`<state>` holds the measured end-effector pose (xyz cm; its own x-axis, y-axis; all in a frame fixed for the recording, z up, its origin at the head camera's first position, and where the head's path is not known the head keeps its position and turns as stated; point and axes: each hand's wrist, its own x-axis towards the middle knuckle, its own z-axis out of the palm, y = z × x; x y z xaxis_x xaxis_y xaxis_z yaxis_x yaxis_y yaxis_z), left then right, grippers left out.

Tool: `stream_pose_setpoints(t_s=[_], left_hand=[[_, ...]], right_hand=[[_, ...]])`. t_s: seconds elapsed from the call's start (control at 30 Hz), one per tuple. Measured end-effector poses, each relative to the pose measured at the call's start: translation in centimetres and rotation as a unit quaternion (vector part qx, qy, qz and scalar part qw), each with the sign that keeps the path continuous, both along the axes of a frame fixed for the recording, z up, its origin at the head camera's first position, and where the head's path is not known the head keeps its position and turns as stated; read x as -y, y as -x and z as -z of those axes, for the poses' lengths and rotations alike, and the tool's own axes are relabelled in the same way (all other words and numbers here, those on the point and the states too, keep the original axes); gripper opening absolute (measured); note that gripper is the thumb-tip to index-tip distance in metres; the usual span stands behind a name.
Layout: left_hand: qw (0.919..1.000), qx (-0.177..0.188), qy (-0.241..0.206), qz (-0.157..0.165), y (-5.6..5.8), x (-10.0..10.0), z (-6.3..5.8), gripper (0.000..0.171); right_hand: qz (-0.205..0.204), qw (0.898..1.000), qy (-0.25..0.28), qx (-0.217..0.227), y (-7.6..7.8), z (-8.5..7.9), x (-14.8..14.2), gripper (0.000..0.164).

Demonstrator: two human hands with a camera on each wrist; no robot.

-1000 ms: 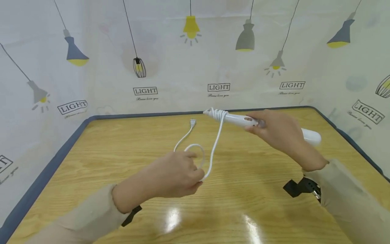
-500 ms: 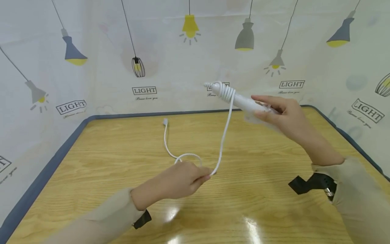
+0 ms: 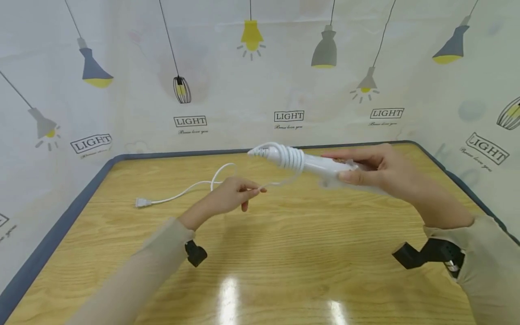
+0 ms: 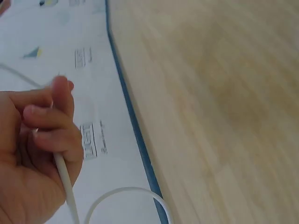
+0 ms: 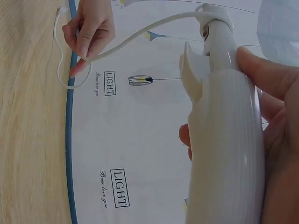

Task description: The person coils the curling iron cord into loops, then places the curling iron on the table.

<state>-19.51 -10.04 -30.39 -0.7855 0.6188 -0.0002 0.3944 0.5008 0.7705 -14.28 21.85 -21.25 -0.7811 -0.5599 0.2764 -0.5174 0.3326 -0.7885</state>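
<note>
My right hand (image 3: pixel 402 178) holds a white curling iron (image 3: pixel 317 166) by its middle, level above the table. In the right wrist view the iron's thick white body (image 5: pixel 224 144) and its lever (image 5: pixel 189 74) show close up. Several turns of white power cord (image 3: pixel 293 158) are wound round the handle end. From there the cord runs to my left hand (image 3: pixel 227 196), which pinches it between thumb and fingers. The left wrist view shows the cord (image 4: pixel 65 179) passing through the curled fingers (image 4: pixel 60 144). Beyond that hand, the cord loops loosely to a two-prong plug (image 3: pixel 143 202) at the left.
Both hands are over a wood-grain table (image 3: pixel 284 271) with a dark blue border (image 3: pixel 183 153) along its sides. A pale backdrop (image 3: pixel 227 90) printed with lamps rises behind it. Each wrist carries a black camera mount (image 3: pixel 430 253).
The iron was raised and tilted, then lowered nearly level again. My left hand has moved up and away over the table, pulling the cord sideways. The plug has slid left and nearer.
</note>
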Motion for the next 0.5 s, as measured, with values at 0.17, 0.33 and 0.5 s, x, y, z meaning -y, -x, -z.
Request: stream_pose_setpoints(t_s=[0.17, 0.33, 0.5], left_hand=[[0.9995, -0.011, 0.001, -0.028, 2.1, 0.9, -1.5, 0.028], [0.9903, -0.067, 0.066, -0.102, 2.7, 0.9, -3.4, 0.033], [0.9675, -0.159, 0.105, -0.167, 2.2, 0.5, -4.9, 0.037]], right_hand=[[-0.055, 0.997, -0.048, -0.003, -0.1, 0.3, 0.0, 0.039], [-0.109, 0.990, -0.090, -0.017, 0.1, 0.9, 0.2, 0.039], [-0.122, 0.983, -0.134, -0.034, 0.4, 1.6, 0.5, 0.035]])
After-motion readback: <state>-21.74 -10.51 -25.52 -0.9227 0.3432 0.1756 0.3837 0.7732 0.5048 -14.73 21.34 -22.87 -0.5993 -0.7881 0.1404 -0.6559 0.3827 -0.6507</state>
